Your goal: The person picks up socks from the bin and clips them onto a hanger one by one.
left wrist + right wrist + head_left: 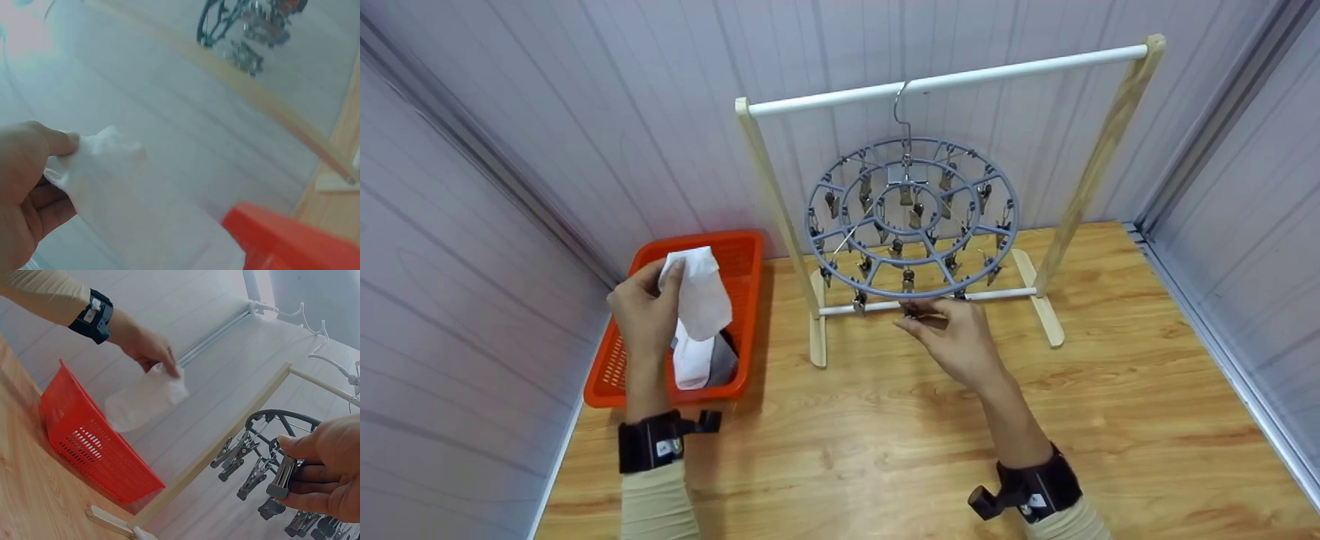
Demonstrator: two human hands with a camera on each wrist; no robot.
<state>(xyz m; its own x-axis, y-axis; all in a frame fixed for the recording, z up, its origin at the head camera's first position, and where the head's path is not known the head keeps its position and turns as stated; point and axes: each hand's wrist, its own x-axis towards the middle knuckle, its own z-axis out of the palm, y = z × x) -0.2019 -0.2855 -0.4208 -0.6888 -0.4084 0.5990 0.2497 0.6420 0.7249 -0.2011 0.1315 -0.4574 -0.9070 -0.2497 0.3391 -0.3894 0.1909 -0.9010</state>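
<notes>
My left hand (649,307) pinches a white sock (705,300) by its top edge. It hangs over the orange-red basket (750,300), where another white piece (692,364) and a grey one (724,361) lie. The round grey clip hanger (840,279) hangs from the rack by its metal hook. At its front rim, my right hand (956,337) holds a metal clip (282,477) between thumb and fingers. In the right wrist view, nothing shows between that clip's jaws.
A rack with a white top bar (1020,71) and wooden posts (1099,165) stands on the wood-look surface (870,442), to the right of the basket. Several more clips dangle round the hanger. Pale panelled walls (660,112) rise behind and at both sides.
</notes>
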